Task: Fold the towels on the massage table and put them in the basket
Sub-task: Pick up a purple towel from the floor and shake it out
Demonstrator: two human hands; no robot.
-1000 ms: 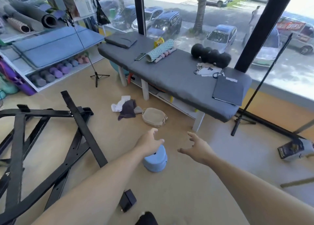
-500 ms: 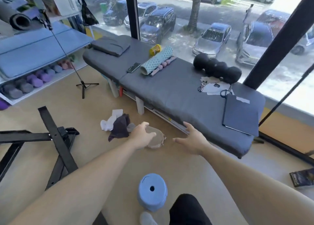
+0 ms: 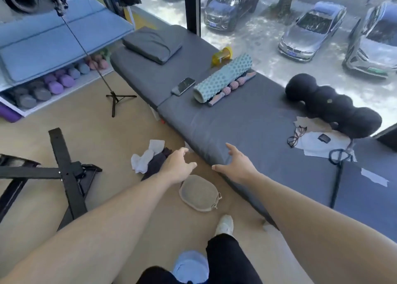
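Both hands are held out in front, empty. Left hand [image 3: 178, 167]: fingers [image 3: 190, 165] loosely spread, gently curved, gripping nothing. Right hand [image 3: 235, 165]: fingers [image 3: 231, 147] likewise spread and relaxed, gripping nothing, hovering over the near edge of the massage table [image 3: 247, 120]. The towels are not on the table: a crumpled white towel [image 3: 146, 157] and a dark towel [image 3: 155, 163] lie in one heap on the floor [image 3: 103, 146], just beside the table's near side. The dark one is partly hidden under the left hand; whether the hand touches it cannot be told. The heap lies to the left of and slightly beyond the left hand's fingertips, its long axis running roughly away from the person, near-parallel to the table edge. The left hand is clearly the nearer; the right hand is well apart from the heap. The basket [image 3: 198, 193], a flat-looking beige woven thing, sits on the floor below and between the two hands, near the person's white shoe [image 3: 224, 225]. Judgement: folding not begun; the likely next move is a left-hand reach leftward and down to the heap. The middle of the grey table surface looks free for folding, between the teal foam roller [image 3: 223, 77] and the glasses [image 3: 296, 135].
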